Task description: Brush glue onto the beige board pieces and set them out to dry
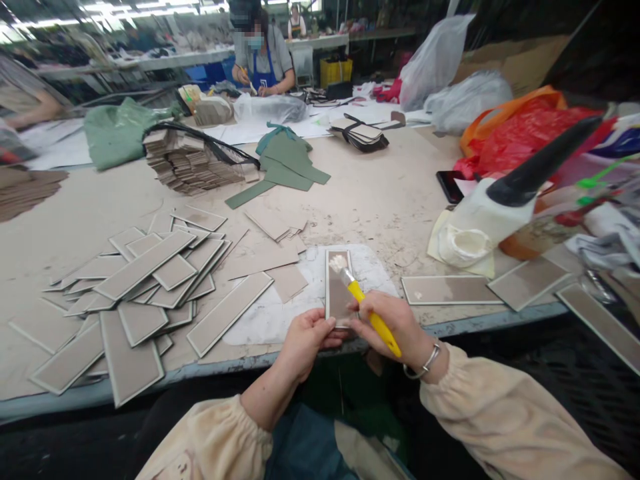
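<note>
My right hand (395,325) grips a yellow-handled brush (376,318), its pale bristles touching the upper part of a narrow grey-brown panel (339,299) with a light border. At the near left corner of that panel, my left hand (309,340) pinches its edge between thumb and fingers. The panel lies on a whitish, stained sheet (373,263) at the front of the table. Left of my hands, a similar bordered panel (231,313) lies at a slant, beside a loose heap of such panels (145,267). To the right rests another panel (450,291) with a wet-looking patch.
A white bottle with a black top (500,207) stands at right near a phone (450,187) and a red plastic bag (520,137). Farther back are stacked brown pieces (187,163) and green pieces (287,160). A co-worker (265,57) works across the table.
</note>
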A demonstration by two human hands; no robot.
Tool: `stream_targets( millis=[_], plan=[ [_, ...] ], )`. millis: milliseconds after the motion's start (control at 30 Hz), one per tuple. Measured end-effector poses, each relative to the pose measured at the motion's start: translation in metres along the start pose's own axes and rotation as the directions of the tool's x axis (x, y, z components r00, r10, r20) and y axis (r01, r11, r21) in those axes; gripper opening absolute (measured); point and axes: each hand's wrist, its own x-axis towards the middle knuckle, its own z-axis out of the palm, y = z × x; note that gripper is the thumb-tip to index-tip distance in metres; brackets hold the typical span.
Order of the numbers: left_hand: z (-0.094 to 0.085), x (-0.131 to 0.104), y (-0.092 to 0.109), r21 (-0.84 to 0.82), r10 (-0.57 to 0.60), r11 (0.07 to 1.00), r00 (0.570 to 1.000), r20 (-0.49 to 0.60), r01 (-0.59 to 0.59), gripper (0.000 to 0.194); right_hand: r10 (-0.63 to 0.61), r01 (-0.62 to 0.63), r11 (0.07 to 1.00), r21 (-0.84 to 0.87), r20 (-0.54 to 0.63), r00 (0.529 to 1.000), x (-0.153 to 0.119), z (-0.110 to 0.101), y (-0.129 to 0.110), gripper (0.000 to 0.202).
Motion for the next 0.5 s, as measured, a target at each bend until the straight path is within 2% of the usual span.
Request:
stream_targets(
  millis=[67,133,300,500],
  plan=[
    [-0.001,0.001,0.000,-0.002,0.015,1.000,1.000,-0.018,-0.015,0.036,0.081,-0.087,0.996,-0.032,-0.146,0.986,-0.001,-0.004,0.003,0.021],
    [-0.001,0.001,0.001,-0.007,0.051,0.999,0.998,-0.040,-0.051,0.035,0.121,-0.135,0.990,-0.043,-0.227,0.966,-0.002,-0.006,0.005,0.021],
    [0.001,-0.001,0.003,-0.070,0.128,0.989,0.990,-0.056,-0.132,0.037,0.118,-0.124,0.992,-0.025,-0.162,0.980,-0.002,0.006,0.001,0.024],
    [0.003,-0.002,0.002,-0.083,0.080,0.993,0.995,-0.053,-0.084,0.036,0.311,-0.289,0.947,0.144,-0.166,0.936,0.004,0.017,-0.005,0.033]
  ],
)
